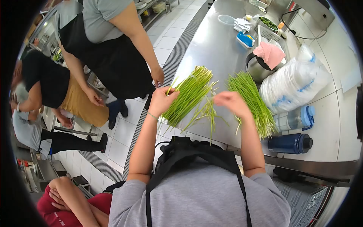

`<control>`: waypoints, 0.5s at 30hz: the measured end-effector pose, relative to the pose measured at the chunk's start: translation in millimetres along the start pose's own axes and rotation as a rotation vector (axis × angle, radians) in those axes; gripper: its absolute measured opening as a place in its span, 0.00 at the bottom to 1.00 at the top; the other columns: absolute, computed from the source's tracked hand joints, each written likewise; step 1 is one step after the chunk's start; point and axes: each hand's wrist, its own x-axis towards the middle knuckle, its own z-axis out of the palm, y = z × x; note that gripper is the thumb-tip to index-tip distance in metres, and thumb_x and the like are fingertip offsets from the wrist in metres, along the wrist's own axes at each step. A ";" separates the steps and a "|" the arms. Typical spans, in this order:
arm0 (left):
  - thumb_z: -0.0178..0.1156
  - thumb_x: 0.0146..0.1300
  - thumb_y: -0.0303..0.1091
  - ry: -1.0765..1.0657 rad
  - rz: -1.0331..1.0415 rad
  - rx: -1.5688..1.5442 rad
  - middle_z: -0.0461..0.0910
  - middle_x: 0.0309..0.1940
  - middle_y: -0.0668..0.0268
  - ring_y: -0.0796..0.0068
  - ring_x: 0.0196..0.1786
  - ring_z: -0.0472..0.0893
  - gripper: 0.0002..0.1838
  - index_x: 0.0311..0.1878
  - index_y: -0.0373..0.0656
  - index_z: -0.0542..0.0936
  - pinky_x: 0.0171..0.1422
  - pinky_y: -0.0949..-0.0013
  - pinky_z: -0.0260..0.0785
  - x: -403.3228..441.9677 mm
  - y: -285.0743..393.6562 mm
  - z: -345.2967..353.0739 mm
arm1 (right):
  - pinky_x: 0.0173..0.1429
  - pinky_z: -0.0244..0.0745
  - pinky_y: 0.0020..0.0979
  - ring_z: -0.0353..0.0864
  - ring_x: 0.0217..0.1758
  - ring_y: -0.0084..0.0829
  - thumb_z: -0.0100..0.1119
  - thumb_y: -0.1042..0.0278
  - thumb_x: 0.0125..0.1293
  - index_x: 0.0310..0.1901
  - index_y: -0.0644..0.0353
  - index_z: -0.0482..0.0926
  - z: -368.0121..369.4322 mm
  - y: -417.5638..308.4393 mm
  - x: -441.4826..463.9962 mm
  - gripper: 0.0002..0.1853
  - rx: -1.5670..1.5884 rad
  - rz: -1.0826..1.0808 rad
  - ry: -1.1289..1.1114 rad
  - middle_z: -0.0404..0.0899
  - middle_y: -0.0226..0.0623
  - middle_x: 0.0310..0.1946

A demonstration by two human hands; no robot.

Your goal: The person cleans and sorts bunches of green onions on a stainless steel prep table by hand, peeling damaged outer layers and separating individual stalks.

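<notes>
My left hand (164, 101) is closed in a pinch at the left edge of a large pile of long, thin green stalks (189, 96) with pale ends. One thin green stalk (171, 85) sticks up from its fingertips. My right hand (233, 103) hovers between this pile and a second bundle of green stalks (252, 102) on the right. Motion smears its fingers, so whether they hold anything is unclear. Loose trimmed strands (206, 113) lie scattered between the two piles, some reaching the table's front edge.
On the steel table (211, 45) stand a metal jug (259, 68) under a pink cloth (269, 55), bagged white containers (295, 83), a clear bottle (295, 119) and a dark blue bottle (289, 143). A person in a black apron (109, 60) stands close at the left.
</notes>
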 end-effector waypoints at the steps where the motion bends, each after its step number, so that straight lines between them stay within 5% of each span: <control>1: 0.60 0.50 0.34 -0.038 -0.023 -0.060 0.75 0.16 0.71 0.87 0.20 0.70 0.10 0.27 0.36 0.79 0.25 0.78 0.62 0.2 0.0 0.9 | 0.33 0.70 0.26 0.74 0.26 0.29 0.54 0.69 0.56 0.29 0.64 0.77 6.4 11.0 -3.6 0.07 -0.654 -0.136 -0.070 0.75 0.37 0.24; 2: 0.60 0.50 0.34 -0.041 -0.021 -0.060 0.75 0.16 0.71 0.87 0.20 0.70 0.10 0.27 0.36 0.79 0.25 0.78 0.62 0.1 1.0 2.5 | 0.33 0.70 0.26 0.74 0.26 0.32 0.54 0.68 0.55 0.30 0.63 0.78 10.4 20.7 -4.3 0.07 -1.308 -0.273 -0.141 0.75 0.39 0.25; 4: 0.60 0.52 0.32 -0.234 -0.111 -0.273 0.75 0.18 0.73 0.91 0.18 0.64 0.07 0.28 0.37 0.79 0.21 0.82 0.54 0.9 9.1 7.7 | 0.35 0.71 0.26 0.74 0.29 0.36 0.57 0.70 0.52 0.35 0.59 0.79 10.7 22.2 11.4 0.08 -1.554 -0.136 -0.096 0.75 0.41 0.30; 6: 0.60 0.53 0.32 -0.283 -0.158 -0.325 0.75 0.19 0.72 0.92 0.16 0.61 0.06 0.28 0.39 0.79 0.18 0.84 0.49 -1.7 18.3 10.3 | 0.36 0.72 0.29 0.76 0.30 0.35 0.59 0.70 0.50 0.35 0.60 0.79 13.7 20.8 20.8 0.09 -0.929 -0.217 0.120 0.75 0.39 0.31; 9: 0.60 0.52 0.31 -0.401 -0.271 -0.440 0.75 0.19 0.72 0.92 0.14 0.58 0.06 0.29 0.39 0.80 0.17 0.85 0.47 -1.8 26.9 12.2 | 0.32 0.71 0.25 0.75 0.29 0.28 0.60 0.72 0.51 0.34 0.64 0.79 35.9 -8.9 22.9 0.08 -0.643 -0.495 0.253 0.76 0.37 0.31; 10: 0.60 0.52 0.31 -0.403 -0.267 -0.442 0.75 0.19 0.72 0.92 0.14 0.58 0.06 0.29 0.39 0.80 0.17 0.85 0.47 -1.7 27.8 13.0 | 0.32 0.71 0.25 0.75 0.29 0.28 0.60 0.72 0.51 0.34 0.64 0.79 41.1 -10.7 25.3 0.08 -0.647 -0.498 0.254 0.76 0.37 0.31; 12: 0.60 0.52 0.31 -0.433 -0.240 -0.406 0.75 0.19 0.72 0.92 0.14 0.58 0.06 0.29 0.39 0.80 0.17 0.85 0.47 -2.5 28.4 13.7 | 0.30 0.68 0.21 0.74 0.29 0.19 0.60 0.72 0.53 0.33 0.66 0.78 48.0 -13.5 30.9 0.07 0.029 -0.214 0.256 0.77 0.32 0.28; 15: 0.60 0.51 0.31 -0.446 -0.244 -0.385 0.75 0.19 0.73 0.92 0.14 0.58 0.06 0.29 0.38 0.80 0.17 0.85 0.46 -4.6 29.6 13.7 | 0.30 0.67 0.19 0.73 0.27 0.15 0.59 0.70 0.55 0.34 0.66 0.79 40.0 -8.1 36.4 0.08 -0.187 -0.066 0.127 0.78 0.28 0.24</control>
